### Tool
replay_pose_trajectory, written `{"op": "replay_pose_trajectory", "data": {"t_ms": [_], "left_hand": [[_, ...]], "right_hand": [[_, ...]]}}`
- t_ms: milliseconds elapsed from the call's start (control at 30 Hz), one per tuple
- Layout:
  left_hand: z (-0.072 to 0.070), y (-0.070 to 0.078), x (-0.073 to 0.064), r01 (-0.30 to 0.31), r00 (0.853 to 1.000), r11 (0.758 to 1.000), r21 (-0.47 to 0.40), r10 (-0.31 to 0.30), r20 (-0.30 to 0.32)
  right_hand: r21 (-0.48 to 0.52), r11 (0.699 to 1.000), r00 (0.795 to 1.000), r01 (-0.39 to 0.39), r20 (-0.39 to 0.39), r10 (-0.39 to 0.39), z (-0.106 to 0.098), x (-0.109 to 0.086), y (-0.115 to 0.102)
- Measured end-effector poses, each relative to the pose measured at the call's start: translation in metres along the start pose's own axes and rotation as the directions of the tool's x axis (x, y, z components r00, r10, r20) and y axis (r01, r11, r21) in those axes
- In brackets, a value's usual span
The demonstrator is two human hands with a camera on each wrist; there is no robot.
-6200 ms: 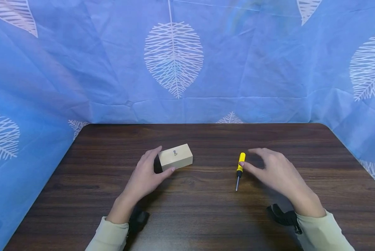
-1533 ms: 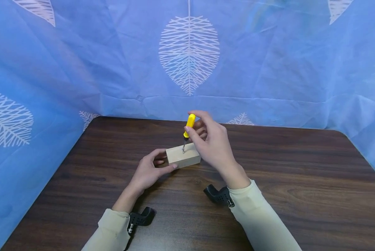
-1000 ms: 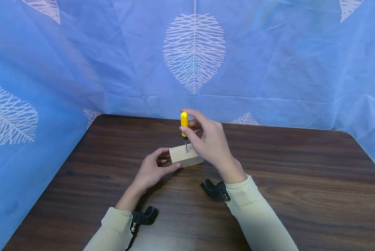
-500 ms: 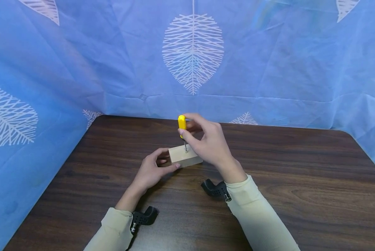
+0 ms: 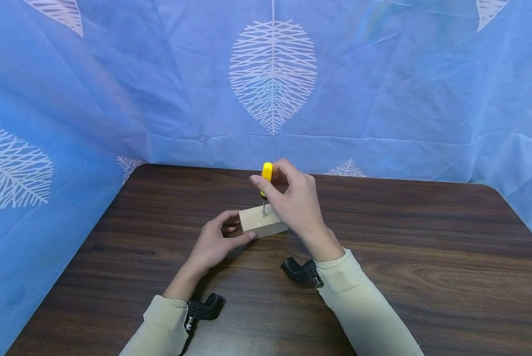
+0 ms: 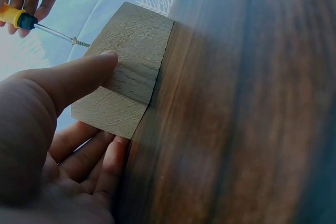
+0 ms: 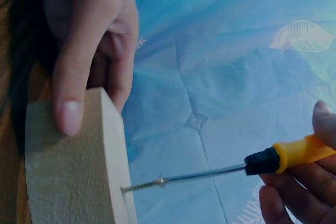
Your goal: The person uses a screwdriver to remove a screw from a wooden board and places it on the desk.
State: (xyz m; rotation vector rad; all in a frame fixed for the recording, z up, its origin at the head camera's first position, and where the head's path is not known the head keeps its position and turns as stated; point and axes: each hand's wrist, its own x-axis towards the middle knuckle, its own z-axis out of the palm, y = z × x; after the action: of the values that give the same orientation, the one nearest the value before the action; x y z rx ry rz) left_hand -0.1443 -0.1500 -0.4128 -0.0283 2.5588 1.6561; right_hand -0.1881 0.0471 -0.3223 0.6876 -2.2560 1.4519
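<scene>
A pale wooden block (image 5: 263, 227) lies on the table, its left end held by my left hand (image 5: 214, 242). The thumb presses the near side, and the other fingers reach round the far side. A screw (image 7: 144, 185) stands in the block's top face, with much of its thread showing in the right wrist view. My right hand (image 5: 299, 200) holds a screwdriver (image 5: 267, 172) by its yellow handle, between the thumb and the fingers. The screwdriver's thin metal shaft (image 7: 210, 173) points down in line with the screw, its tip at the screw head. My right hand covers the block's right end in the head view.
The dark wood-grain table (image 5: 404, 247) has rounded far corners. Behind it hangs a blue cloth (image 5: 381, 89) with white leaf prints. Black wrist mounts (image 5: 205, 306) sit at both sleeves.
Over six seconds, my right hand has picked the screwdriver up from the table and brought it onto the screw. In the last half second, the handle has tilted right and the thumb has shifted across it.
</scene>
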Motion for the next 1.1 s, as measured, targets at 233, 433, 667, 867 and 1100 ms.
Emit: {"op": "replay_pose_trajectory", "data": {"t_ms": [233, 433, 667, 867, 1100], "left_hand": [[0.001, 0.000, 0.000, 0.007, 1.000, 1.000, -0.004, -0.007, -0.002], [0.001, 0.001, 0.000, -0.001, 1.000, 1.000, 0.008, 0.001, -0.008], [0.000, 0.002, -0.002, 0.010, 1.000, 1.000, 0.015, -0.010, -0.006], [-0.001, 0.003, -0.001, 0.018, 1.000, 1.000, 0.013, -0.018, -0.005], [0.001, 0.003, 0.000, 0.040, 0.999, 0.999, 0.016, -0.040, -0.004]], "right_hand": [[-0.022, 1.000, 1.000, 0.013, 0.025, -0.012, 0.000, -0.001, -0.004], [-0.003, 1.000, 0.997, 0.013, 0.078, -0.012, -0.004, 0.000, -0.002], [0.029, 0.998, 0.985, -0.049, 0.169, 0.044, -0.008, 0.001, -0.005], [0.032, 0.995, 0.976, -0.099, 0.200, 0.091, -0.009, 0.001, -0.008], [0.031, 0.989, 0.967, -0.143, 0.216, 0.133, -0.011, 0.001, -0.009]]}}
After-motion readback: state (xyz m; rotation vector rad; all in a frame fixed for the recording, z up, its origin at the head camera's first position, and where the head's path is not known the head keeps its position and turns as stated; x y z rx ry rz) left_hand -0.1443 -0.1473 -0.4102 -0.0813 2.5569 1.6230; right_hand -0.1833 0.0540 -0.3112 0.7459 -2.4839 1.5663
